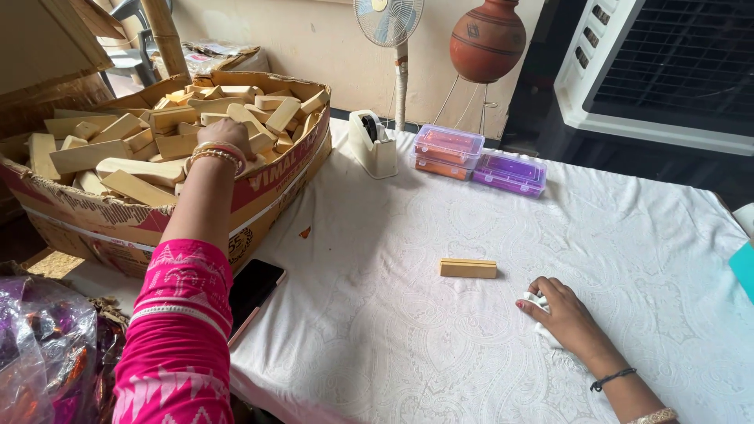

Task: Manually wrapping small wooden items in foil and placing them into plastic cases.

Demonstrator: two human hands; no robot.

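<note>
Left hand (225,135) reaching into block-filled carton (267,188), fingers' grip unclear; one wooden block (468,268) out at counter centre; right hand (561,314) clenched on white cloth (542,314) at 5 o'clock.

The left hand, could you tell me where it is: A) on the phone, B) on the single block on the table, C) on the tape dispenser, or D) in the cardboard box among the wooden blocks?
D: the left hand reaches into the cardboard box and rests on the wooden blocks.

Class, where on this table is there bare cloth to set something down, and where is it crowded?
Bare cloth lies between the wooden block and the plastic cases, and left of the block towards the phone. The cardboard box crowds the left.
</note>
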